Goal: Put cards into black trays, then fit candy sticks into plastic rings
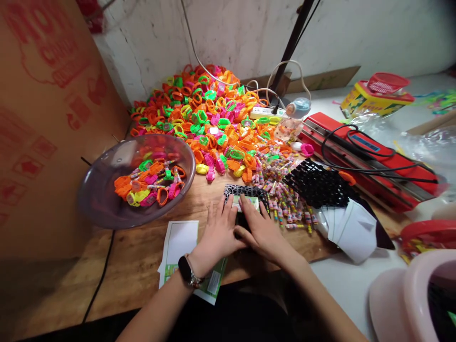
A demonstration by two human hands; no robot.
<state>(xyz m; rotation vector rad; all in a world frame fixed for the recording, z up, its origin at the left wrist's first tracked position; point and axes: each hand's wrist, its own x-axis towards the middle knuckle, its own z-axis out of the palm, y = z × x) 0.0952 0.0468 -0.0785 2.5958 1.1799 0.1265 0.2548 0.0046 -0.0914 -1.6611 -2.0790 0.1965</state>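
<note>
With my left hand (pixel 220 233) and right hand (pixel 262 232) spread over black mesh (pixel 245 190), I'm apparently aligning the card (pixel 254 203); next calls for even pressure.

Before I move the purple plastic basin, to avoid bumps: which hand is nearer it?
Left. The left hand lies right of the plastic basin, apart from it; the right hand is farther right.
</note>
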